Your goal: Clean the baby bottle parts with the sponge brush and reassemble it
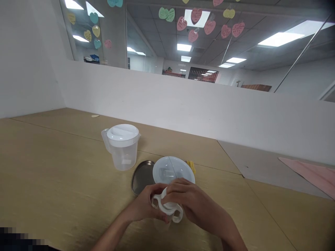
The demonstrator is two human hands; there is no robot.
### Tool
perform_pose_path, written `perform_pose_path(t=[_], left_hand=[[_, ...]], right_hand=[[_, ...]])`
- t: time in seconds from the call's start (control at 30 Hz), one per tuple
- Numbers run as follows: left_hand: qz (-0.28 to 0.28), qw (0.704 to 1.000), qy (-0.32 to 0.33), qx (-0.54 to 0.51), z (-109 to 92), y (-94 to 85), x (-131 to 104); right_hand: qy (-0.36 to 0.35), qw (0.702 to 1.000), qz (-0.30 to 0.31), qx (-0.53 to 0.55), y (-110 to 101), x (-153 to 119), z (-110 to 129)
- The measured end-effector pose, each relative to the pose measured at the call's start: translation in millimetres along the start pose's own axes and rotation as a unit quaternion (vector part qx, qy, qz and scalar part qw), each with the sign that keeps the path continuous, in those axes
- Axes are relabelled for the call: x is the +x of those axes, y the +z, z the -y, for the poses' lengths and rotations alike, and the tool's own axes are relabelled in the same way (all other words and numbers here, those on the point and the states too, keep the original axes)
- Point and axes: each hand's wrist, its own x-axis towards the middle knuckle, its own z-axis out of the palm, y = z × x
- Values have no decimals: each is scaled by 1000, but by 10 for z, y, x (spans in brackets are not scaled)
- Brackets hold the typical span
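Note:
Near the front middle of the table, both hands are on a small two-handled cup with a white top and handles and a clear body. My left hand curls around its left side, thumb low on the clear part. Over the top, the fingers of my right hand are bent and grip it, hiding much of the white part. Just behind the hands lies a white divided plate, partly covered by my right hand. A dark round metal tray sits left of the plate.
A translucent pitcher with a white lid stands behind the tray, to the left. Something yellow pokes out beyond the plate's right edge. Pink cloth lies at far right. A low white wall with glass above borders the table.

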Motion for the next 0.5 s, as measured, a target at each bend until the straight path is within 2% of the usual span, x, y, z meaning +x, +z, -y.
perform_pose_path(t=[0.2,0.3,0.5], left_hand=[[-31,999,-9,-5,77,28,4],[-39,999,0,-12,148,47,19],[-65,998,13,-5,298,104,48]], right_hand=[[-21,997,-68,38,-4,-10,-91],[-14,991,-128,33,-46,-36,-102],[92,952,-293,-8,-139,-78,-187]])
